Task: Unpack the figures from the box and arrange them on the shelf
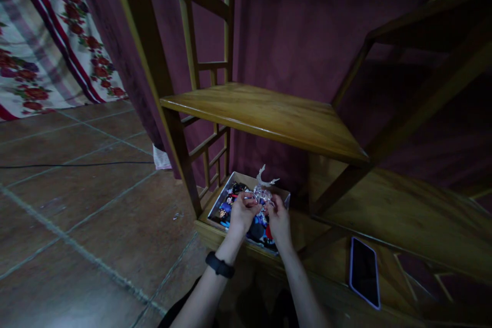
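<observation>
A clear, shiny antlered figurine (262, 195) is between my two hands, over an open box. Its pale antlers (265, 178) point up toward the back of the box. My left hand (243, 211) grips the figurine's left side with bent fingers, and a dark band circles that wrist. On the other side, my right hand (278, 217) pinches it with thumb and fingers. Beneath them, the white-edged box (220, 199) holds many small mixed items in black, blue, red and purple, too small to name. The figurine's lower part is partly hidden by my fingers.
The box stands on the low board of a wooden shelf unit. A wooden shelf (265, 113) juts out above it, and a lattice side panel (207, 148) rises at the left. Farther right lies a phone (364, 272). A black cable (77, 165) crosses the tiled floor.
</observation>
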`<action>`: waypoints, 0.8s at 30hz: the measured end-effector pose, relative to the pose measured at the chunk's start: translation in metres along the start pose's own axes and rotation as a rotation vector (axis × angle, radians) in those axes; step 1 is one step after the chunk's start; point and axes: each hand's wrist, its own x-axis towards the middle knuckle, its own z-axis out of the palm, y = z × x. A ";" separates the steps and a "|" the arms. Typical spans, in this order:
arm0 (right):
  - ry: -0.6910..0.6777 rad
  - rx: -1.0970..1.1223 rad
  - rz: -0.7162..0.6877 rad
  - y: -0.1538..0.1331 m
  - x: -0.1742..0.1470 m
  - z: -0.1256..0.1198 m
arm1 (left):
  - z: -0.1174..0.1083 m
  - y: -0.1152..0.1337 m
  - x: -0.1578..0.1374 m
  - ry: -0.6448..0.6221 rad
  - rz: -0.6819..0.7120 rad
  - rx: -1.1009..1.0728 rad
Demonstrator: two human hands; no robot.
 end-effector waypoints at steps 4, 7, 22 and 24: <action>-0.055 -0.001 -0.018 0.001 -0.001 0.000 | -0.001 0.001 0.000 0.035 -0.001 -0.058; -0.056 -0.013 -0.011 0.004 -0.001 0.000 | -0.001 0.002 0.000 0.046 0.031 -0.047; -0.135 0.039 0.018 -0.004 0.000 -0.005 | -0.005 0.011 0.001 0.066 0.065 0.120; -0.117 0.025 0.018 -0.003 0.000 -0.006 | -0.006 0.011 0.002 0.080 0.067 0.121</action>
